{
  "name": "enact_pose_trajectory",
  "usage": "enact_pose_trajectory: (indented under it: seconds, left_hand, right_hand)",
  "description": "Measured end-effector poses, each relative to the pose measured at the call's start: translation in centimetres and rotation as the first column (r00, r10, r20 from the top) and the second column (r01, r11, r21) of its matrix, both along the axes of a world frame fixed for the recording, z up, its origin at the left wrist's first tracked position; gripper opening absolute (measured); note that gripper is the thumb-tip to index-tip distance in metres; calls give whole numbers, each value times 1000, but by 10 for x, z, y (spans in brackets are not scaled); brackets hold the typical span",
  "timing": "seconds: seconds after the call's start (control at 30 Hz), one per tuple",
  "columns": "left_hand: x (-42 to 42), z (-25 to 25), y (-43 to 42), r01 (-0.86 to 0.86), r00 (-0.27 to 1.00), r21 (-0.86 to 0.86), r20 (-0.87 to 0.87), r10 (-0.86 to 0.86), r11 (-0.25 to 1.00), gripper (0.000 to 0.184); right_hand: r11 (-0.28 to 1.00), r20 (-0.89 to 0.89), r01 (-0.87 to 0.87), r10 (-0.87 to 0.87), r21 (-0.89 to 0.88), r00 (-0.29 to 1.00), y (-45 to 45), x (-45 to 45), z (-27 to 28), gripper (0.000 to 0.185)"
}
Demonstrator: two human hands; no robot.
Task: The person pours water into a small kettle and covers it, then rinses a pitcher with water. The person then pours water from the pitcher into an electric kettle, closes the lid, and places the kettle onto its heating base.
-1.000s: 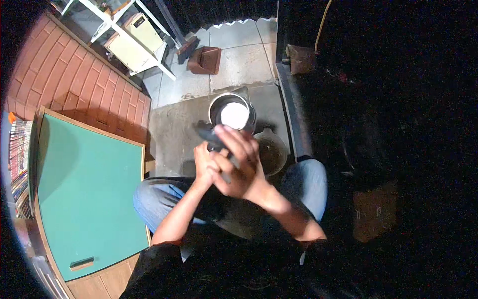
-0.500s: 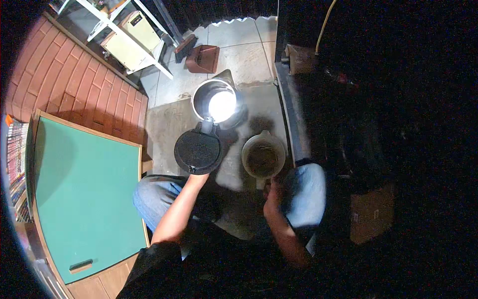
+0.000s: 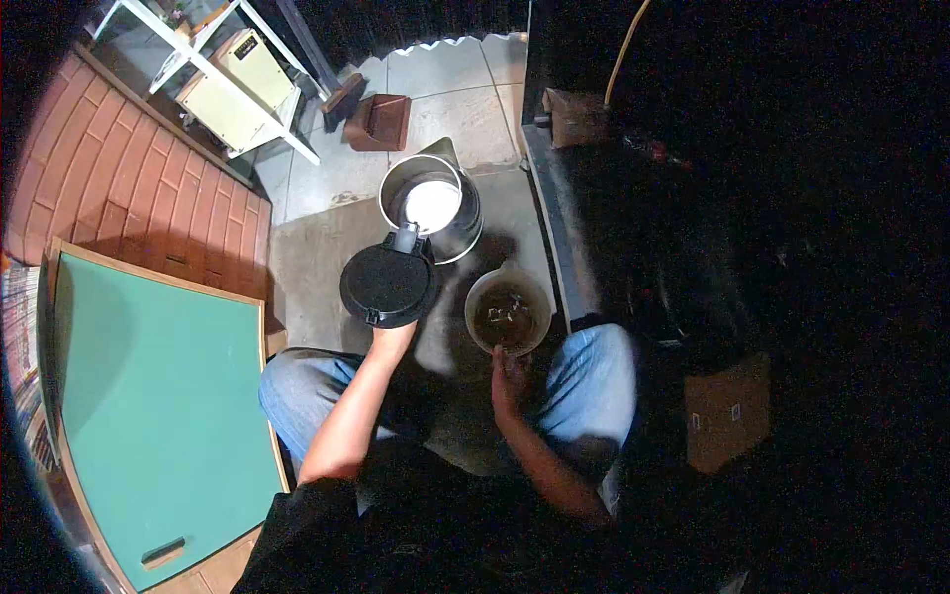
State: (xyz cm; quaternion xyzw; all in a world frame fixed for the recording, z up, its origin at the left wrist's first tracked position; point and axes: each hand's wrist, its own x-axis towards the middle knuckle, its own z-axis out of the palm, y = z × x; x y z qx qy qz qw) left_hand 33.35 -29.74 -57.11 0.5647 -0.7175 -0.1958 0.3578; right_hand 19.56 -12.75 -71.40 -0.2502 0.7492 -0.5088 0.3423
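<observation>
A metal kettle point(image 3: 461, 220) with its black lid point(image 3: 387, 285) swung open stands tilted over the floor, a bright white glare inside it. Under the lid, my left hand point(image 3: 394, 340) is wrapped round the kettle's handle, its fingers mostly hidden by the lid. To the right, a round translucent jug point(image 3: 509, 309) holds dark liquid with small glints on it. My right hand point(image 3: 508, 378) is closed on the jug's near side, at its handle, in shadow.
A green board point(image 3: 163, 396) with a wooden frame lies at the left by a brick wall point(image 3: 148, 168). Farther off are a brown dustpan point(image 3: 380, 123), a brush point(image 3: 343, 97) and a white shelf point(image 3: 259, 111). A cardboard box point(image 3: 728, 416) sits right.
My two hands, together in front of the kettle a second ago, have parted. The left has gone to the kettle's handle, whose lid now shows open, and the right to the jug.
</observation>
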Motion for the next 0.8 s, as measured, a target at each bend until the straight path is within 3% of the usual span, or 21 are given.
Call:
enact_pose_trajectory:
  seconds: [0.07, 0.17, 0.2, 0.27, 0.3, 0.33, 0.4, 0.43, 0.47, 0.53, 0.57, 0.6, 0.7, 0.8]
  left_hand:
    - [-1, -2, -1, 0, 1000, 0, -5, 0, 1000, 23]
    - [-2, -4, -6, -6, 1000, -9, -14, 6, 1000, 24]
    - [-3, -6, -7, -11, 1000, -12, -16, 11, 1000, 24]
    - [-5, -7, -15, -22, 1000, -24, -20, 22, 999, 25]
    - [-5, -8, -18, -31, 999, -30, -26, 31, 999, 25]
    - [-5, -8, -20, -38, 999, -37, -30, 37, 999, 25]
    - [-3, -11, -23, -57, 998, -44, -30, 55, 997, 26]
    - [-2, -11, -24, -63, 998, -47, -32, 62, 997, 26]
    - [0, -12, -25, -74, 997, -49, -33, 72, 996, 26]
    - [4, -14, -26, -92, 995, -53, -36, 90, 994, 27]
    - [6, -14, -26, -99, 995, -55, -37, 97, 994, 27]
    - [7, -15, -25, -107, 994, -55, -40, 105, 993, 27]
    - [7, -16, -24, -122, 991, -62, -58, 119, 991, 28]
    - [5, -13, -26, -129, 988, -67, -89, 123, 989, 29]
  right_hand:
    - [989, -44, 108, -104, 102, 994, 0, -5, -26, 57]
    - [983, 47, 177, -179, 47, 983, -2, -15, 10, 58]
    - [983, 37, 180, -182, 45, 983, -3, -20, 5, 58]
    - [964, -100, 93, -70, 251, 992, -7, -28, -3, 46]
    - [964, -107, 94, -69, 248, 992, -10, -30, -6, 46]
    - [986, -415, 166, -137, 34, 899, -12, -30, -10, 42]
    - [969, -660, 158, -244, -187, 711, -12, -33, -21, 40]
    - [959, -274, 157, -220, -235, 936, -11, -41, -32, 40]
    - [946, 164, 172, -130, -276, 978, -9, -49, -43, 40]
    - [996, 6, -8, 8, -85, 1000, -11, -62, 65, 34]
    - [986, 30, 41, -36, -160, 999, -18, -70, 58, 31]
    - [991, 194, 63, -39, -119, 980, -21, -74, 95, 30]
    - [987, 139, -9, 31, -158, 990, -20, -94, 133, 23]
    - [954, 6, -285, 286, -93, 958, -19, -113, 206, 16]
